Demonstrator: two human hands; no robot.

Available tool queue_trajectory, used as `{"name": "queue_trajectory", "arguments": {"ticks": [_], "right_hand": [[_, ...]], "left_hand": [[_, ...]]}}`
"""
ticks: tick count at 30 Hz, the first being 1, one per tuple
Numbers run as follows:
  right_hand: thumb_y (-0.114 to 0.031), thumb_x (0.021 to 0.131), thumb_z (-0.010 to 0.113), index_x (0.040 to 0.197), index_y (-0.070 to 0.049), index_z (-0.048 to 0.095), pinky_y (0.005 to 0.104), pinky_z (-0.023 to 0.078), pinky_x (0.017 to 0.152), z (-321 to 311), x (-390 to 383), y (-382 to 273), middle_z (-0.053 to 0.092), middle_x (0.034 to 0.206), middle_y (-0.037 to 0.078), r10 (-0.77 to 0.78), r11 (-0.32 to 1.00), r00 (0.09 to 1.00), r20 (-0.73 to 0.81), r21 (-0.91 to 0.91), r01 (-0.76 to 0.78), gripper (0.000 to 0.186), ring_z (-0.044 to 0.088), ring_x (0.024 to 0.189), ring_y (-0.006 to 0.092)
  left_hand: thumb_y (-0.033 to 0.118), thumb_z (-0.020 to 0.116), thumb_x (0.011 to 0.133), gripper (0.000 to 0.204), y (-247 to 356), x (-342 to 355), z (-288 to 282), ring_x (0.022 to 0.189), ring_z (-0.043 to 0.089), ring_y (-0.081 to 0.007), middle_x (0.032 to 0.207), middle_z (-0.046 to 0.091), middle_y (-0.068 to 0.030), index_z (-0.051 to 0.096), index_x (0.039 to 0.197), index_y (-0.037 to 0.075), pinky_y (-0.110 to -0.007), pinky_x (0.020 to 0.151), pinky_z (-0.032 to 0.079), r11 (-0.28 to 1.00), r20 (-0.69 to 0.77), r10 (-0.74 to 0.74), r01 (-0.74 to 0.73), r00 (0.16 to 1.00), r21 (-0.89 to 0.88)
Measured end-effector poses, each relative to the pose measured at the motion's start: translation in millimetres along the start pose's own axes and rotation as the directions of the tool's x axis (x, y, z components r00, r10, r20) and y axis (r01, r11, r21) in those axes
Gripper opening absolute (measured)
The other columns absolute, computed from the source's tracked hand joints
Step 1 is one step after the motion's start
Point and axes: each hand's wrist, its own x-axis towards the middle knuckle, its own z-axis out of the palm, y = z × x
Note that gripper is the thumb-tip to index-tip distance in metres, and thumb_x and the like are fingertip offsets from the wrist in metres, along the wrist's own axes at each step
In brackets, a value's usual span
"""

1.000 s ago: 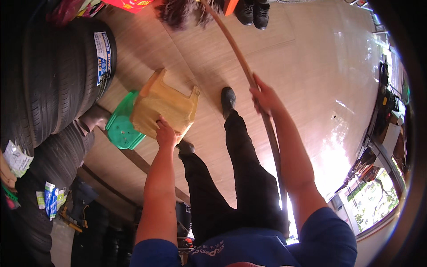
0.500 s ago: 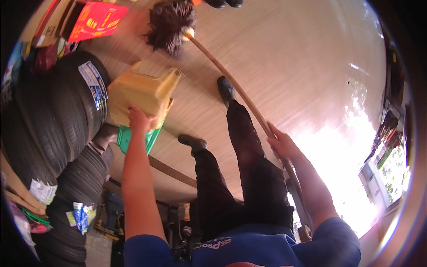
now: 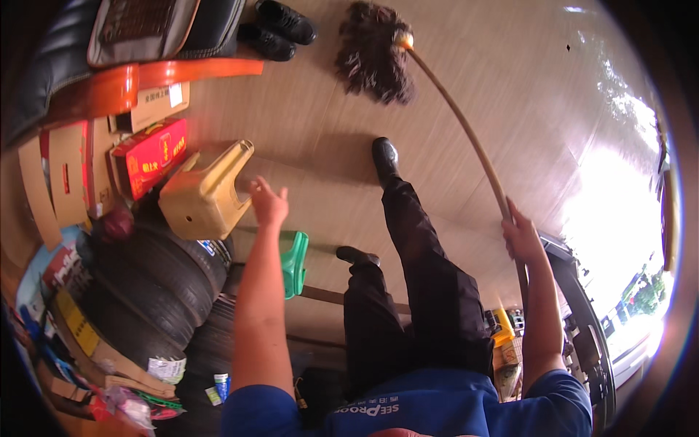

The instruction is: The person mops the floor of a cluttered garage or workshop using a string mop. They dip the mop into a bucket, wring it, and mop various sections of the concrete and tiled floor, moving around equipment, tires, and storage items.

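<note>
My right hand is wrapped round the wooden handle of a mop. The mop's dark brown, shaggy head lies on the floor at the far end of the handle. My left hand holds nothing, its fingers apart, just to the right of a yellow plastic stool. That stool stands beside the boxes and tires, its legs pointing away from me. Nearer to me, partly behind my left forearm, is a smaller green plastic stool.
Black tires are stacked on the left, with a red box and cardboard boxes beyond. Farther off are an orange-framed black seat and black shoes. Bright light enters on the right.
My left hand has let go of the yellow stool, which now sits farther left by the boxes. My right hand still grips the mop. The view has shifted, showing more on the left.
</note>
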Motion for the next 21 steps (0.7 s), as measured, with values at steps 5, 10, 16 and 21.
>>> {"name": "queue_trajectory", "arguments": {"ticks": [5, 10, 16, 21], "right_hand": [[-0.014, 0.086, 0.051, 0.141, -0.022, 0.030, 0.0257, 0.040, 0.036, -64, 88, -62, 0.043, 0.057, -0.001, -0.124, 0.992, 0.992, 0.030, -0.002, 0.124, 0.060, 0.043, 0.041, 0.0091], [-0.011, 0.087, 0.051, 0.142, -0.023, 0.029, 0.0235, 0.038, 0.035, -112, 128, -141, 0.040, 0.058, -0.003, -0.127, 0.992, 0.984, 0.123, 0.014, 0.126, 0.060, 0.041, 0.040, 0.0072], [-0.012, 0.087, 0.051, 0.139, -0.023, 0.035, 0.0239, 0.040, 0.041, -132, 170, -162, 0.043, 0.062, -0.001, -0.077, 0.985, 0.996, 0.035, -0.151, 0.081, 0.056, 0.041, 0.046, 0.0072], [-0.007, 0.089, 0.051, 0.138, -0.016, 0.038, 0.0226, 0.041, 0.071, -145, 249, -119, 0.049, 0.079, 0.000, -0.251, 0.943, 0.967, -0.038, -0.236, 0.236, 0.052, 0.039, 0.070, 0.0106]], "left_hand": [[0.040, 0.060, 0.081, 0.076, 95, 39, -2, 0.122, 0.037, -0.0412, 0.132, 0.036, -0.0303, 0.030, 0.132, -0.007, -0.044, 0.102, 0.032, 0.998, 0.296, 0.011, -0.031, 0.955, 0.062], [0.041, 0.060, 0.082, 0.076, 140, 135, -31, 0.122, 0.038, -0.0390, 0.130, 0.038, -0.0305, 0.030, 0.132, -0.007, -0.042, 0.102, 0.033, 0.998, 0.232, 0.059, -0.065, 0.971, 0.020], [0.043, 0.063, 0.078, 0.087, 174, 282, -76, 0.123, 0.037, -0.0410, 0.132, 0.034, -0.0323, 0.017, 0.142, 0.005, -0.043, 0.102, 0.033, 1.000, 0.266, 0.002, -0.006, 0.964, 0.016], [0.044, 0.071, 0.070, 0.100, 159, 423, -63, 0.121, 0.038, -0.0423, 0.131, 0.035, -0.0324, 0.011, 0.145, 0.018, -0.043, 0.102, 0.033, 0.991, 0.219, 0.039, -0.010, 0.975, -0.133]]}}
